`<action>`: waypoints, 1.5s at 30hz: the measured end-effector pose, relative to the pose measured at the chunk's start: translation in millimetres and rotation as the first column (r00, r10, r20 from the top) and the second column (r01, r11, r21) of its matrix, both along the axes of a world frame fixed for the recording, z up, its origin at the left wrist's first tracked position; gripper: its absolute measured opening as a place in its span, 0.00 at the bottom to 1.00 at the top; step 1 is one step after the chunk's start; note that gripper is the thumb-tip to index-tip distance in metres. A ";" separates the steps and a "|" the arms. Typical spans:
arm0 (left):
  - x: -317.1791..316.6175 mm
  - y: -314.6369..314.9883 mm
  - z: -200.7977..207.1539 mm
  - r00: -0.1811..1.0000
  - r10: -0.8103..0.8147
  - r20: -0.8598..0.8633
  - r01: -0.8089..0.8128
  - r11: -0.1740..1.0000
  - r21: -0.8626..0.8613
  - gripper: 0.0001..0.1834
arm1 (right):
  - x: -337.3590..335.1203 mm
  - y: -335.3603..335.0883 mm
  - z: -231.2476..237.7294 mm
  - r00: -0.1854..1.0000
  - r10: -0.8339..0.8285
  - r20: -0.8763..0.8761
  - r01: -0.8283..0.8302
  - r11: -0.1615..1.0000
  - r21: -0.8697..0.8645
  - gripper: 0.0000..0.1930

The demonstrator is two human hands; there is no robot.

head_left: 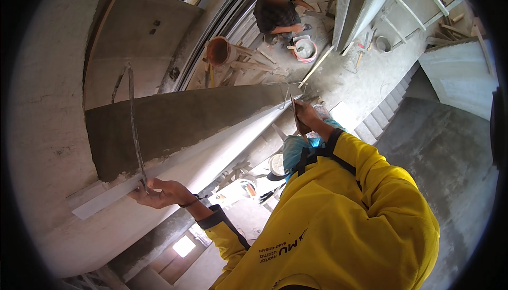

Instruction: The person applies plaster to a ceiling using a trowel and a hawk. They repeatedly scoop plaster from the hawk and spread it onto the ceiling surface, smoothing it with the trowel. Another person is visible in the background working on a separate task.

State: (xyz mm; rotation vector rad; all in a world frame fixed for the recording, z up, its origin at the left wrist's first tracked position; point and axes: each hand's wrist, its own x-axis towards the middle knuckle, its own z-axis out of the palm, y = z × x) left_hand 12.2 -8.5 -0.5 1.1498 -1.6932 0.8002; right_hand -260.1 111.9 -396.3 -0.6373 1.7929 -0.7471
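At eight o'clock the left hand (160, 193) pinched the rod (133, 120) beside the strip (103, 202); at three, the right hand (312, 116) clasped a flat tool (300, 125). A loosened rod might have let the strip slip, scarring the beam (169, 123).

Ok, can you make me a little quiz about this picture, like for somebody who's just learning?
1. Pick one: which hand holds the flat tool? A) left B) right
2. True or false: the person's jacket is blue.
3. Fill in: the left hand touches the lower end of a thin, bent metal ____.

Key: 1. B, the right hand. 2. False, it is yellow. 3. rod.
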 end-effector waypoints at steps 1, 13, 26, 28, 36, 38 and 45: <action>1.2 -0.4 -1.1 1.000 0.004 -0.004 -0.004 1.000 0.005 0.34 | -0.1 1.9 -5.2 1.000 0.003 -0.012 -0.003 1.000 -0.007 0.22; -3.6 1.2 2.8 0.999 -0.022 0.027 0.022 1.000 -0.009 0.26 | -5.8 10.7 -36.8 0.996 0.037 -0.083 -0.037 0.999 -0.002 0.25; -3.6 0.3 1.1 0.999 -0.047 -0.008 0.047 0.999 -0.010 0.16 | -13.0 19.8 -21.6 0.997 -0.067 0.033 0.065 0.996 0.068 0.27; -5.8 -0.8 1.0 0.999 -0.042 0.004 0.042 0.999 -0.010 0.16 | -11.1 24.0 -44.4 0.995 -0.099 0.032 0.098 0.994 0.044 0.28; 0.1 1.4 1.4 1.000 -0.001 0.021 0.001 1.000 -0.018 0.20 | -7.0 17.3 -46.3 0.984 -0.140 0.114 0.130 0.987 0.092 0.28; 1.7 -0.7 -1.3 0.999 0.004 0.049 -0.003 1.000 -0.018 0.22 | -9.5 22.1 -55.9 0.988 -0.135 0.068 0.130 0.988 0.080 0.28; 0.8 -0.5 0.0 0.998 0.001 0.062 0.000 1.000 -0.012 0.25 | -12.8 23.7 -46.4 0.991 -0.119 0.063 0.111 0.987 0.116 0.28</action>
